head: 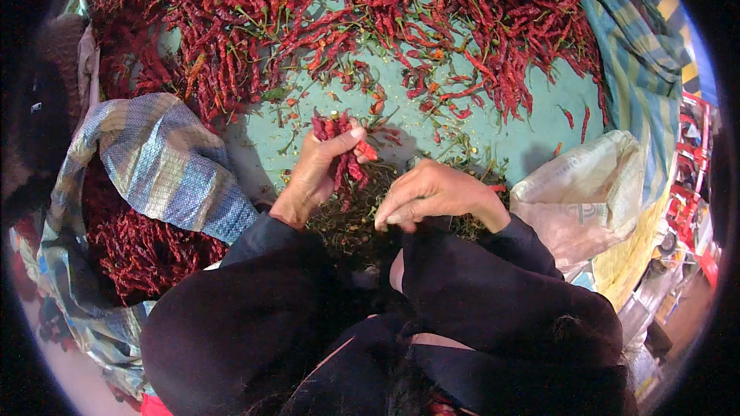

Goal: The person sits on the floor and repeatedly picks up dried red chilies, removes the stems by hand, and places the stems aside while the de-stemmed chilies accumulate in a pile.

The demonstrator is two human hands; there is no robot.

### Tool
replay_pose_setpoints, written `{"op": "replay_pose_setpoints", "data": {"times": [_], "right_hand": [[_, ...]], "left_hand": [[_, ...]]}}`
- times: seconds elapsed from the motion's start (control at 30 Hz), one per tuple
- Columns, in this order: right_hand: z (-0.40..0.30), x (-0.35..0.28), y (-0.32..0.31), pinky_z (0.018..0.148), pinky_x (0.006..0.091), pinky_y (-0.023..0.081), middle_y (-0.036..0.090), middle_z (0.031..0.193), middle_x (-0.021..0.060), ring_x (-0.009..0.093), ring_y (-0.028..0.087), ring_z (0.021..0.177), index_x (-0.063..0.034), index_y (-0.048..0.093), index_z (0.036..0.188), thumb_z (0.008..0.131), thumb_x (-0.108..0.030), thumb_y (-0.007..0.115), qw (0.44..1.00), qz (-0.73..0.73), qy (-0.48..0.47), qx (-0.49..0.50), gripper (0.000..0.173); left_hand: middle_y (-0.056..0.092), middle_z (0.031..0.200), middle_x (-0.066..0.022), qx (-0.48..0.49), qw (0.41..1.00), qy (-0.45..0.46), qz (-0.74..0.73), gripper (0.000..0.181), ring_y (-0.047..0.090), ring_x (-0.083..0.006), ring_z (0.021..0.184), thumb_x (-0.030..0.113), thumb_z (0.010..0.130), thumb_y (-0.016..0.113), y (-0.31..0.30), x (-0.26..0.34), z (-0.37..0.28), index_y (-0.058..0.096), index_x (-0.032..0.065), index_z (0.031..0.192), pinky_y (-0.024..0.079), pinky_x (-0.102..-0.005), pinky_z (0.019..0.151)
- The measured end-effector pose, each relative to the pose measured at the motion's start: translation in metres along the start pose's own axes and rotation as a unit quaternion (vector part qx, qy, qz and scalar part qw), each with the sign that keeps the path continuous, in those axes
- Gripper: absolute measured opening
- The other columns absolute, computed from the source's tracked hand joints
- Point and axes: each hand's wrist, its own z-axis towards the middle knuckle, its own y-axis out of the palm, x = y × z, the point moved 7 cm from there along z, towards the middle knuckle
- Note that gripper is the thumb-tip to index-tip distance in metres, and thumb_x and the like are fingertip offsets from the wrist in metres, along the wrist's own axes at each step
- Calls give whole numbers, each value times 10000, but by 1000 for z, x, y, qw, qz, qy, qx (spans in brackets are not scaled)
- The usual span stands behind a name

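Note:
My left hand (315, 170) is closed around a small bunch of wrinkled dried red chillies (352, 169), with the thumb lying across them. A brighter red piece pokes out by its fingertips. To the right, my right hand (436, 193) hangs lower with its fingers bent down and the thumb drawn in close to them. Whether anything is pinched there is hidden. Below both hands lies a heap of dry chilli stems and caps (347, 225) in front of my lap. Ahead, a large pile of dried red chillies (243, 40) spreads over a pale green surface (358, 101).
At my left stands a striped woven sack (167, 156) with its rim folded over, containing dried chillies (156, 260). A whitish woven sack (578, 202) gapes at my right. Striped woven cloth (642, 81) borders the pile's right side. Part of a dark-clothed person (46, 104) shows at far left.

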Motion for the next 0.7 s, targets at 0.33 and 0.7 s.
{"op": "replay_pose_setpoints", "data": {"times": [0.33, 0.7], "right_hand": [[-99, 54, -136, 659, 352, 463, 538, 934, 57, 256, 587, 775, -94, 564, 947, 756, -55, 542, 748, -486, 215, 398, 196], [-36, 31, -82, 593, 315, 481, 640, 762, 114, 229, 635, 665, -44, 547, 856, 771, -173, 626, 862, -180, 217, 421, 173]], "left_hand": [[552, 774, -72, -7, 1000, -6, -14, 151, 553, -190, 700, 18, 758, 591, -15, -10, 7, 524, 11, 893, 463, -309, 651], [577, 1029, -189, -29, 988, -26, -151, 283, 587, -260, 945, 1, 797, 525, -2, -18, 11, 501, -94, 1062, 482, -339, 857]]}}
